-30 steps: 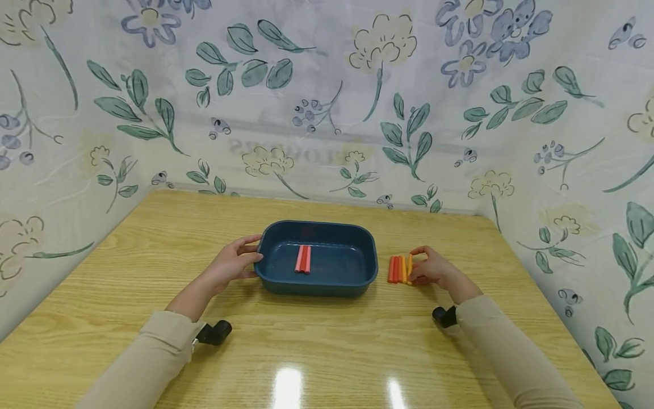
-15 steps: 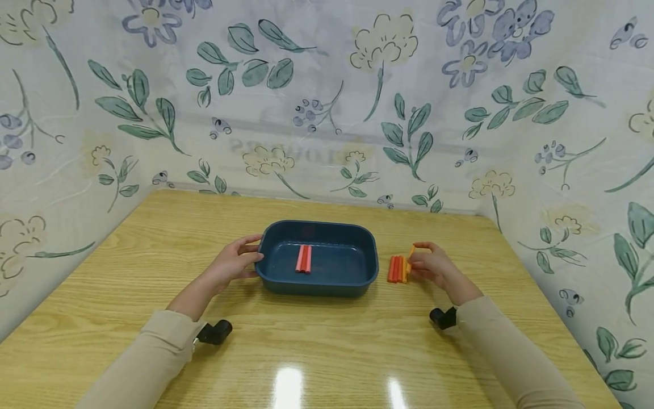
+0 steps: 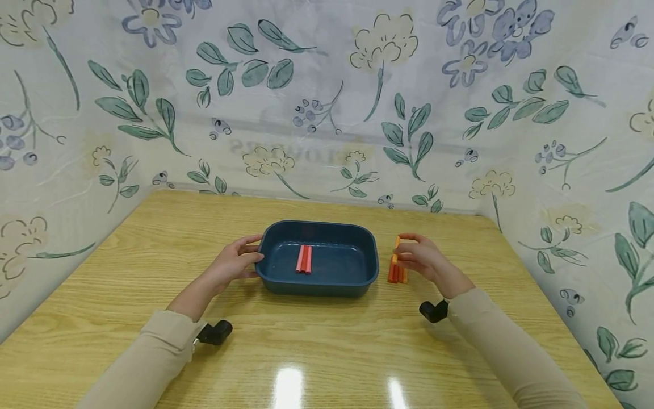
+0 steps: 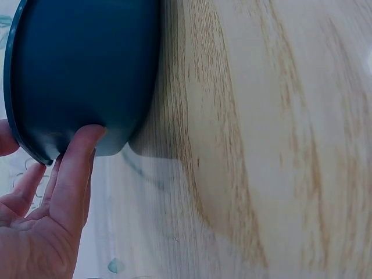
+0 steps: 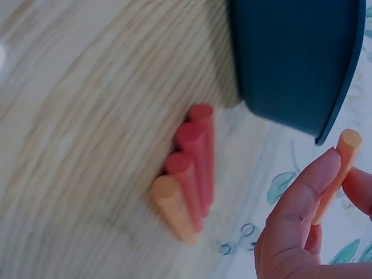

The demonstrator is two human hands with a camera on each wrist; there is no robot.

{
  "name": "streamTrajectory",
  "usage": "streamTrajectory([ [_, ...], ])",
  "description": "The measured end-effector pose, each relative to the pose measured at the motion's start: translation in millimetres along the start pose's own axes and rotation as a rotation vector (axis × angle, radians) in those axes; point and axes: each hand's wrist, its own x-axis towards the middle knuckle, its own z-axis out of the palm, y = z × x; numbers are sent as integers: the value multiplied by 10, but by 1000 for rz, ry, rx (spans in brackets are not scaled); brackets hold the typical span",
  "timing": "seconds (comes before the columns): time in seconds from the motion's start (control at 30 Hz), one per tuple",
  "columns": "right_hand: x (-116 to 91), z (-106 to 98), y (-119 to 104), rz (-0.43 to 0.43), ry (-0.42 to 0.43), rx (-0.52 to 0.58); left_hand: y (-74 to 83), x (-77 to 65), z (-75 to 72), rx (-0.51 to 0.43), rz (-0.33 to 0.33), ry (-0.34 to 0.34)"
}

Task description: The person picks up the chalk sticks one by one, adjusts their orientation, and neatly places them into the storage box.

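Observation:
A dark blue rectangular plastic bin (image 3: 317,289) stands mid-table, with several pink and red crayon-like sticks (image 3: 304,259) side by side inside. My left hand (image 3: 237,258) holds its left end, thumb at the rim and other fingers against the outer wall (image 4: 87,75). Right of the bin, my right hand (image 3: 421,258) pinches a short, thick orange stick (image 5: 337,174) between thumb and fingers, raised off the table. Below that hand lies a row of red sticks (image 5: 192,136) with one orange stick (image 5: 171,203) at its end. The head view shows the row partly covered by the hand.
The wood-grain table (image 3: 317,352) reaches to a flower-printed cloth (image 3: 327,102) that stands behind and along both sides. Black camera mounts (image 3: 434,311) project from both wrists. The bin's right wall (image 5: 296,52) rises close to the row of sticks.
My right hand has picked the rightmost orange stick out of the row, lifted it and carried it left toward the bin. My left hand and the bin have stayed put.

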Motion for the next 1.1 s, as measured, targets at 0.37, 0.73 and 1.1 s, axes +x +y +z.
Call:
streamTrajectory([
  [0.37, 50, 254, -141, -17, -20, -12, 1, -6, -9, 0, 4, -6],
  [0.73, 84, 525, -329, -6, -75, 7, 10, -11, -12, -16, -2, -10],
  [1.1, 152, 841, -483, -3, -98, 19, 3, -24, -18, -26, 5, -8],
])
